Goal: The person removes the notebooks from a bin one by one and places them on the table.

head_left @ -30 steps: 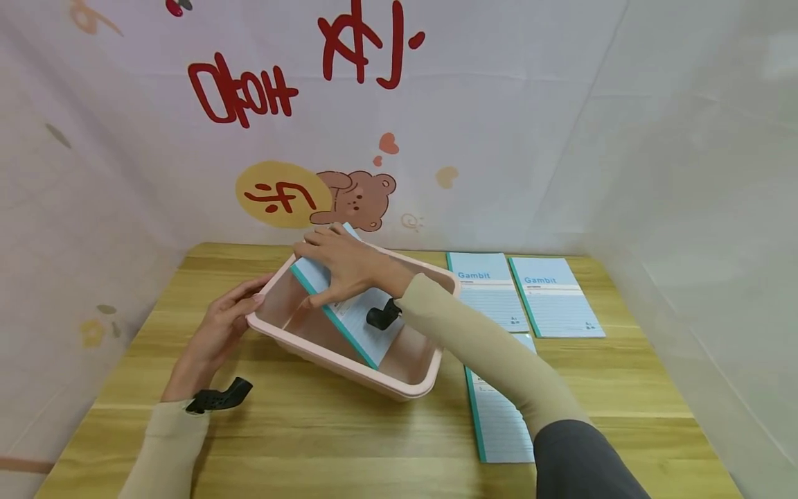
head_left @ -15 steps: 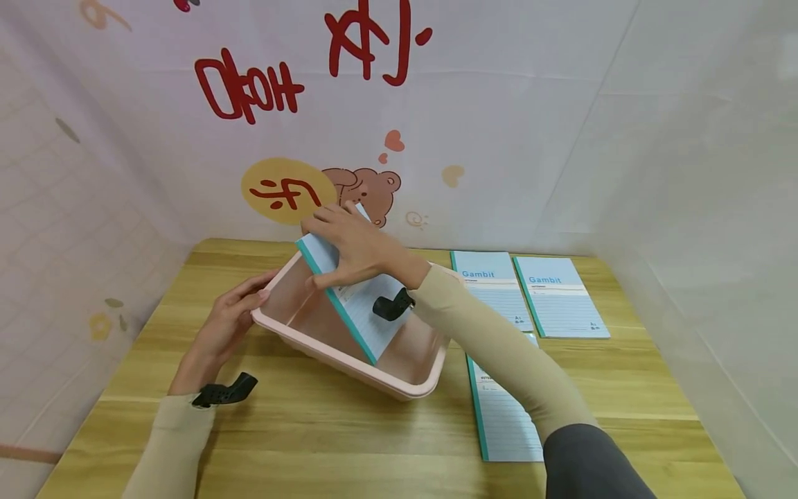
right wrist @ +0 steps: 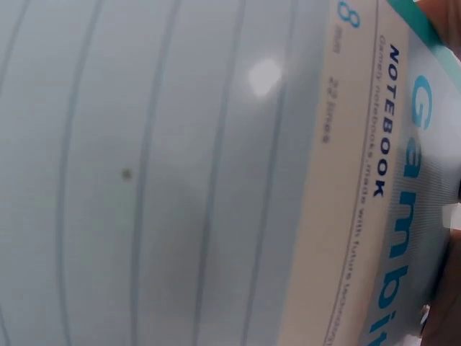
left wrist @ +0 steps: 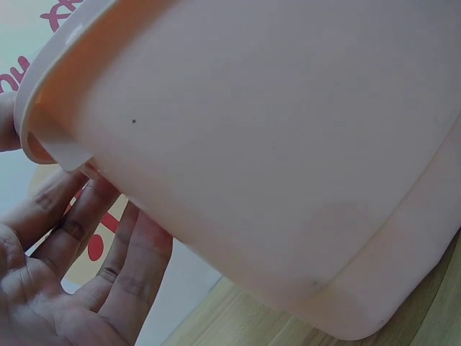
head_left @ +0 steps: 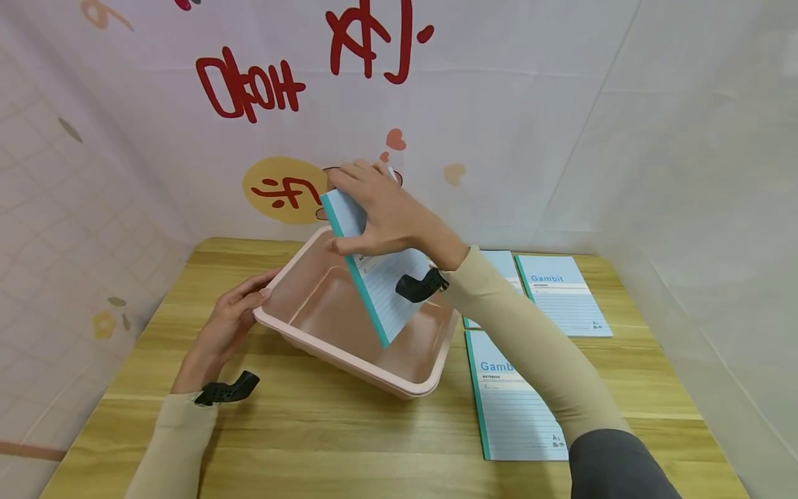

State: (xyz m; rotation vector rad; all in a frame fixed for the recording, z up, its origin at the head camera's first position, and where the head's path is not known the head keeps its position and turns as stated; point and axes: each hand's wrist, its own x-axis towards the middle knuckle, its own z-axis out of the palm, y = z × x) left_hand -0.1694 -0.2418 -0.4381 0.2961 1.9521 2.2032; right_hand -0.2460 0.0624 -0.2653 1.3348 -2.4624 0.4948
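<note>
A pink plastic bin (head_left: 349,364) sits tilted on the wooden table, its open side facing me. My left hand (head_left: 240,315) holds its left rim, thumb above and fingers under the lip; the left wrist view shows those fingers (left wrist: 79,267) under the bin's wall (left wrist: 288,144). My right hand (head_left: 386,215) grips the top of a light blue notebook (head_left: 389,298) with a teal spine. The notebook stands steeply, its lower end down inside the bin. Its "Gambit" cover (right wrist: 180,180) fills the right wrist view.
Three more blue notebooks lie flat on the table to the right: one at the back right (head_left: 564,294), one nearer me (head_left: 514,395), and one (head_left: 499,263) mostly hidden behind my right forearm. White sheeted walls close in the table on three sides.
My right hand has raised the notebook up and to the right, so it stands steeper in the bin. The left hand and the bin have barely moved.
</note>
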